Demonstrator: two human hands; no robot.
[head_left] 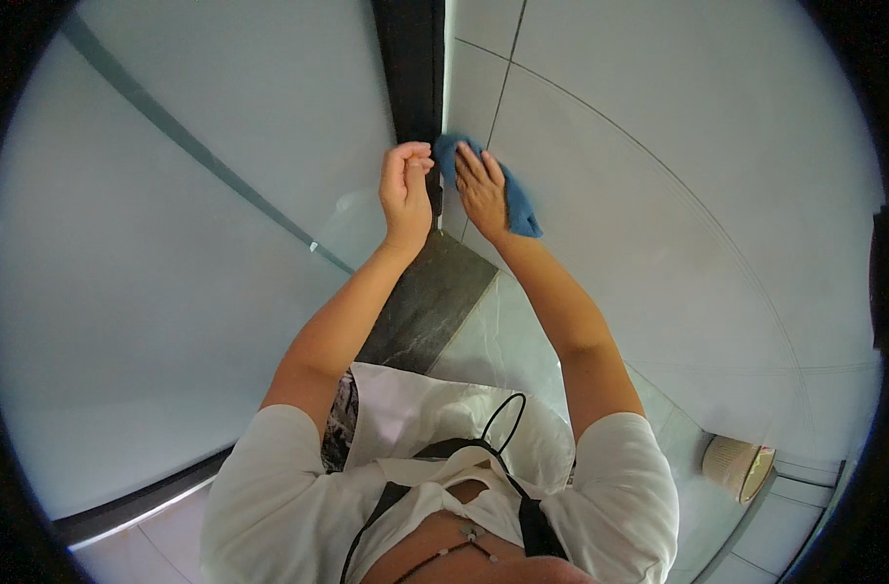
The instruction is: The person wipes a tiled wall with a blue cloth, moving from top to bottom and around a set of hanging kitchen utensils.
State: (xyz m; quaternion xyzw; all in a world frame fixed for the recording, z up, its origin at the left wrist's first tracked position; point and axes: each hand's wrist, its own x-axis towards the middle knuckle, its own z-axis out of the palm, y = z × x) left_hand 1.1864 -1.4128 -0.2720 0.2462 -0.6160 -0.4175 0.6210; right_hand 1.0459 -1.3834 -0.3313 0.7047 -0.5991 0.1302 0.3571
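Note:
A blue cloth (521,212) lies against the pale tiled wall under my right hand (482,195). My right fingers press it to the wall, close to the black frame (411,68); the cloth shows past the fingertips and along the outer side of the palm. In front of that frame, my left hand (406,200) is raised with its fingers curled in toward the thumb. Nothing shows between those fingers. A small gap parts the left fingertips from the cloth.
A large frosted panel (172,292) with a darker diagonal strip fills the left side. The wall (659,117) has dark tile joints. Below my hands lie a dark stone strip (425,302) and a paler floor (508,336). A beige woven basket (732,467) stands at lower right.

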